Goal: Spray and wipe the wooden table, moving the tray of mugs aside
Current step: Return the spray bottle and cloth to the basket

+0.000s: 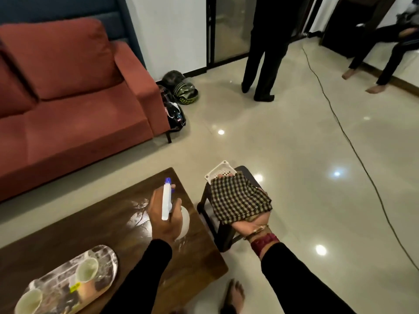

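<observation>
On the wooden counter (90, 223), the tray of mugs (108, 253) sits at 7 o'clock from the left hand (162, 220), fingers clenched on the spray bottle (166, 200), so mist could reach the mugs (87, 269); the checked cloth (240, 198), loose on the flat right hand (251, 223), might slip.

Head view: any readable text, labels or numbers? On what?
Nothing reads clearly.
Helmet: yellow-green marking, maybe digits, too blurred to read.
Sticker, yellow, at a mug: too small to read.
Bottle: no label shows.
</observation>
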Motion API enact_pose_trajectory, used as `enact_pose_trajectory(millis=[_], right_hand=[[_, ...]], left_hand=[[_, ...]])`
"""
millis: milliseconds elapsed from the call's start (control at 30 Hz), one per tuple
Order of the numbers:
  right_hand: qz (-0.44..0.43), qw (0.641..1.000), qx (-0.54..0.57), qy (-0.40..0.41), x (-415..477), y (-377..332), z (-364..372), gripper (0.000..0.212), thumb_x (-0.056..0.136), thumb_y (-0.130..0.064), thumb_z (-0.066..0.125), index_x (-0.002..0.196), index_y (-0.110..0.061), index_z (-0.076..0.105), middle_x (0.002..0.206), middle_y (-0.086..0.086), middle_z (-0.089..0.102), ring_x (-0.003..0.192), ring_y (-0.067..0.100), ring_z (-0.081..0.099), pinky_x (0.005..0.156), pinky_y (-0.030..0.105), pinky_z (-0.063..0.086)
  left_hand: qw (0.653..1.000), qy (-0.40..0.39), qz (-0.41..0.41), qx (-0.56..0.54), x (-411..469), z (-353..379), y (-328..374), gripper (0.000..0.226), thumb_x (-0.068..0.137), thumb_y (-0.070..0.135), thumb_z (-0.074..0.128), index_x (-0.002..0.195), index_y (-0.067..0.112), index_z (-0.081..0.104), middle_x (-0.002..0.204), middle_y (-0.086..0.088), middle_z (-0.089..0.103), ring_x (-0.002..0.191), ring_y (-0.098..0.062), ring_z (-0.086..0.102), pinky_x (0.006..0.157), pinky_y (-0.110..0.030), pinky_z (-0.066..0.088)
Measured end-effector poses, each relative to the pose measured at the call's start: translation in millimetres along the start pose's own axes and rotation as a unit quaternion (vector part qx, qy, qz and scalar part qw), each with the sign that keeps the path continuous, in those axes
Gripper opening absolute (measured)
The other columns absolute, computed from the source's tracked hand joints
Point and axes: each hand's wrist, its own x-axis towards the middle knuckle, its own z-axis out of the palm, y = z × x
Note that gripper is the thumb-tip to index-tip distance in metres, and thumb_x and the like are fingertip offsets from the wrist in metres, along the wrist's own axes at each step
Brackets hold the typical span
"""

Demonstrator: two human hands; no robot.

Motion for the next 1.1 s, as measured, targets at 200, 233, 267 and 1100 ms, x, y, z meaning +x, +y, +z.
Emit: enact_pose_trajectory(millis=[200, 233, 267, 1100], right_hand=[[0.012, 0.999, 0.037, 0.019, 28.1, -50.3, -17.4, 0.070, 0.091, -0.068, 0.050, 0.133, -0.014, 0.066, 0.148, 0.023, 0.057, 0.137, 0.046, 0.048, 0.124, 0.059, 0.027], [0.012, 0.999, 0.031, 0.015, 31.0, -54.4, -20.0, 0.068, 0.091, -0.068, 0.051, 0.122, -0.011, 0.074, 0.142, 0.024, 0.062, 0.133, 0.046, 0.051, 0.123, 0.060, 0.028], [0.010, 1.000, 0.028, 0.010, 33.3, -57.7, -22.7, 0.068, 0.092, -0.067, 0.049, 0.113, -0.009, 0.079, 0.136, 0.025, 0.066, 0.129, 0.046, 0.053, 0.121, 0.062, 0.030], [-0.153, 0.605, -0.777, -0.086, 365.2, -158.3, -95.5, 0.066, 0.077, -0.051, 0.066, 0.142, -0.038, 0.062, 0.133, -0.002, 0.068, 0.121, 0.017, 0.064, 0.103, 0.040, 0.053]], left_hand=[[0.999, -0.018, 0.014, 0.023, 3.6, 65.3, 9.2, 0.027, 0.084, 0.018, 0.063, 0.105, 0.034, 0.059, 0.093, 0.001, 0.060, 0.086, -0.003, 0.061, 0.077, -0.030, 0.056], [1.000, -0.013, 0.010, 0.024, 7.4, 73.7, 10.5, 0.035, 0.084, 0.016, 0.065, 0.105, 0.043, 0.057, 0.093, 0.002, 0.060, 0.086, -0.008, 0.062, 0.077, -0.036, 0.057], [1.000, -0.006, 0.007, 0.025, 10.8, 80.5, 10.5, 0.042, 0.085, 0.014, 0.066, 0.108, 0.048, 0.055, 0.096, 0.002, 0.061, 0.087, -0.014, 0.064, 0.078, -0.039, 0.059], [0.998, 0.050, -0.012, 0.040, 81.8, 265.1, -150.3, 0.062, 0.085, 0.008, 0.065, 0.119, 0.058, 0.054, 0.100, 0.003, 0.070, 0.090, -0.026, 0.070, 0.087, -0.043, 0.060]])
